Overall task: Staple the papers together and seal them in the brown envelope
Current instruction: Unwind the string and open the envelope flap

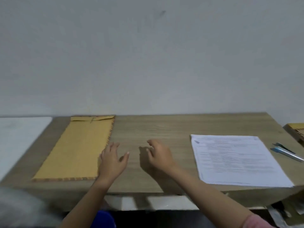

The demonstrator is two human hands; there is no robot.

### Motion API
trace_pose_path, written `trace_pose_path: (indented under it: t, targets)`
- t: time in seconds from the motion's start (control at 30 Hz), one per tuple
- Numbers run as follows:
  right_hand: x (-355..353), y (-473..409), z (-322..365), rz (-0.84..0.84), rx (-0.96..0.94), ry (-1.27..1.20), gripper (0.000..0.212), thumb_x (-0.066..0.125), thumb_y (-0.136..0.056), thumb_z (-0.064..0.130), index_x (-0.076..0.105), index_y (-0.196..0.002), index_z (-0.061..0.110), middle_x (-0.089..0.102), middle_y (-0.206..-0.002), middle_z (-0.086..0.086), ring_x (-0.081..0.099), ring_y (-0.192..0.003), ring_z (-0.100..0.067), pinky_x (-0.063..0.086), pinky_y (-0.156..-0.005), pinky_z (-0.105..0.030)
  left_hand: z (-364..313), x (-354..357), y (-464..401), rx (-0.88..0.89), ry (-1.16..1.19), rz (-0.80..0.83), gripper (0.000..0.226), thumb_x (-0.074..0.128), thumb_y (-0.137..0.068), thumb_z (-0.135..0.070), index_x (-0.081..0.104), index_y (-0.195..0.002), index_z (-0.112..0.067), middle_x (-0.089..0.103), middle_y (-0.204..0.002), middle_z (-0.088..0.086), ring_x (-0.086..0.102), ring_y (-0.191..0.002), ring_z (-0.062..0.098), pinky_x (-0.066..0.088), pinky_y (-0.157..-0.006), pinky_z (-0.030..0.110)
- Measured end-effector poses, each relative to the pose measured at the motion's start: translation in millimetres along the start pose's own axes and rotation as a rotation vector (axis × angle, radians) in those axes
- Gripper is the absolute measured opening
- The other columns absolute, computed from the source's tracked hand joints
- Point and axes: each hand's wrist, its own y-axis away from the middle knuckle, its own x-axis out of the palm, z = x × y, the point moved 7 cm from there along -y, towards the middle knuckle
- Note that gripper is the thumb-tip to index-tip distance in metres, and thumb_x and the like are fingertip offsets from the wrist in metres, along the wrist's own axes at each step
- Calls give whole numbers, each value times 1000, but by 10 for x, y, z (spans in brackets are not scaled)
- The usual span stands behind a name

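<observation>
A long brown envelope (77, 148) lies flat on the left part of the wooden desk (164, 127), its flap end at the far edge. A stack of printed white papers (236, 160) rests on the right part of the desk. My left hand (112, 159) hovers just right of the envelope's edge, fingers spread, holding nothing. My right hand (158, 154) is over the bare middle of the desk, fingers loosely curled and apart, also holding nothing. A blue and silver object (287, 153), perhaps the stapler or a pen, lies right of the papers.
A white sheet or board (19, 137) covers the desk's far left. A yellow-brown box (296, 131) sits at the right edge. A plain grey wall rises behind the desk. The desk's near edge runs just under my forearms.
</observation>
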Motion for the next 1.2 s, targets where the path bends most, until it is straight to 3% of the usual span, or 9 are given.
trace_pose_path:
  t: [0.07, 0.23, 0.4, 0.53, 0.63, 0.77, 0.9, 1.03, 1.2]
  targets:
    - [406, -61, 383, 88, -26, -23, 38, 54, -85, 20, 55, -121, 9, 61, -117, -13, 56, -108, -31, 45, -91, -37, 462, -264, -10, -78, -69, -14, 61, 59, -85, -48, 47, -134, -14, 38, -147, 13, 33, -135, 33, 26, -109, 49]
    - [1229, -182, 1062, 314, -98, 57, 42, 54, -85, 27, 49, -124, 14, 57, -124, -12, 52, -114, -33, 43, -96, -42, 1369, -545, 17, -262, -166, 70, 77, 45, -86, -64, 32, -144, -17, 16, -157, 13, 13, -142, 36, 16, -112, 55]
    - [1710, -303, 1255, 476, -106, 160, 52, 51, -87, 32, 39, -137, 19, 38, -146, -6, 35, -133, -27, 27, -110, -47, 1778, -493, 115, -319, -218, 197, 84, 34, -83, -74, 16, -149, -25, 1, -160, 7, 3, -144, 35, 9, -114, 58]
    - [1698, -324, 1163, 473, -46, 222, 52, 49, -91, 36, 35, -139, 20, 29, -151, -5, 25, -139, -25, 14, -112, -53, 1716, -482, 216, -217, -234, 243, 85, 36, -76, -79, 27, -143, -29, 17, -154, 6, 16, -138, 34, 17, -112, 55]
    - [1534, -304, 965, 406, 25, 234, 51, 48, -91, 38, 37, -138, 20, 29, -152, -6, 23, -140, -27, 12, -114, -56, 1458, -496, 333, -34, -328, 163, 85, 32, -68, -83, 42, -132, -28, 43, -131, 2, 39, -117, 27, 33, -94, 42]
    - [1266, -170, 642, 379, 122, 274, 49, 47, -91, 39, 39, -136, 22, 31, -149, -5, 25, -138, -27, 13, -114, -56, 1124, -389, 379, 104, -196, 123, 63, 39, -85, -68, 48, -132, -27, 56, -120, -5, 49, -115, 17, 30, -93, 37]
    - [996, 119, 358, 356, 52, 298, 50, 45, -87, 45, 43, -132, 21, 37, -145, -5, 32, -133, -26, 25, -110, -51, 911, -196, 294, 152, -181, 103, 61, 40, -84, -66, 50, -129, -26, 51, -120, -3, 46, -116, 19, 32, -96, 40]
    - [756, 363, 106, 379, -4, 255, 56, 43, -84, 50, 46, -132, 21, 39, -144, -4, 35, -132, -23, 29, -108, -51, 609, 15, 110, 176, -171, 179, 72, 39, -86, -66, 31, -143, -23, 27, -153, 6, 23, -141, 26, 18, -113, 52]
    - [507, 492, -89, 417, -70, 209, 53, 49, -82, 48, 53, -128, 21, 45, -140, -1, 39, -128, -18, 33, -106, -43, 274, 307, -136, 195, -220, 277, 81, 31, -89, -66, 10, -150, -17, 1, -161, 5, 2, -147, 25, 7, -114, 59]
